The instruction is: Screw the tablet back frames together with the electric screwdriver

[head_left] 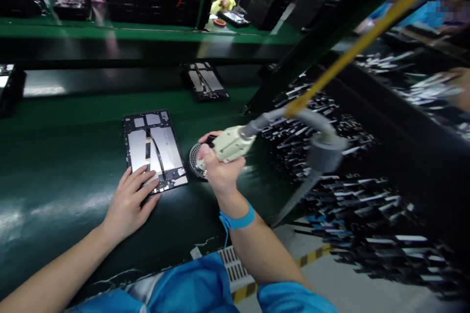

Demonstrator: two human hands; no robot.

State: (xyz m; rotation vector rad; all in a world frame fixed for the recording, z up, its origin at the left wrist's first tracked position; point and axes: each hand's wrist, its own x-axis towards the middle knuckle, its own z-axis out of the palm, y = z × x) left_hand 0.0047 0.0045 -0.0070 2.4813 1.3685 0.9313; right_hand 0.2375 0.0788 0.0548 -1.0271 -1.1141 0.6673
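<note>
On the dark green worktop [73, 171], the left hand [128, 203] lies flat, fingers spread, pinning the open black tablet chassis [154, 149]. The right hand [218, 168] grips a beige powered screwdriver [229, 144] over a round metal screw dish [196, 161]; its hanging cable might tug the tip astray.

We see an opened tablet [154, 151] lying flat on the bench [66, 190], with the left hand [128, 203] resting on its near corner. Just right of it sits a round mesh dish [194, 161], and over that dish the right hand [216, 171] wraps its grip around a power screwdriver [229, 144], whose hose [312, 122] runs off to the right. Behind, farther back on the bench, lies a second tablet [205, 81]. Stacked trays [270, 2] stand beyond that.
</note>
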